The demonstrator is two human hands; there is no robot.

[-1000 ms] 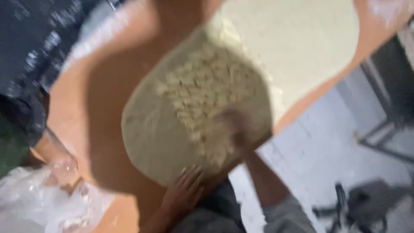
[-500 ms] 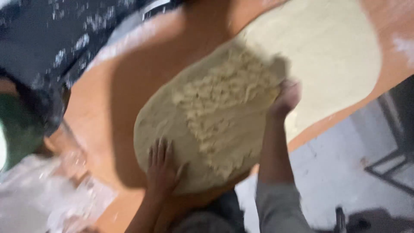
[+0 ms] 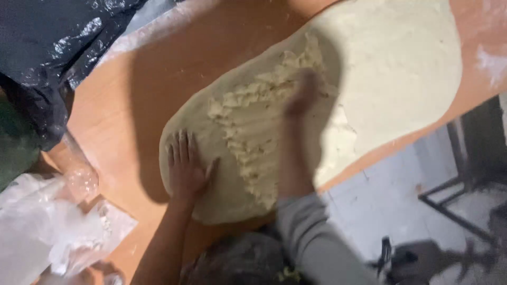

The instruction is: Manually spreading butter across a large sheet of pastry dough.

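Bottom centre: left hand (image 3: 185,171) lies flat on the near end of the dough (image 3: 391,89), fingers together, thumb splayed, pinching nothing. Right hand (image 3: 302,95) sits further up, mid-frame, on the crumbly filling (image 3: 253,132); motion blur, so cannot tell how its fingers stand. The dough is a broad, thin sheet running from lower centre to upper right across the orange table (image 3: 105,126). Likely soft, limp, heavy for its thickness, prone to tear; best taken under the edge with flat palms. Clear plastic bag (image 3: 53,227) lower left; black plastic sheet (image 3: 47,42) upper left.
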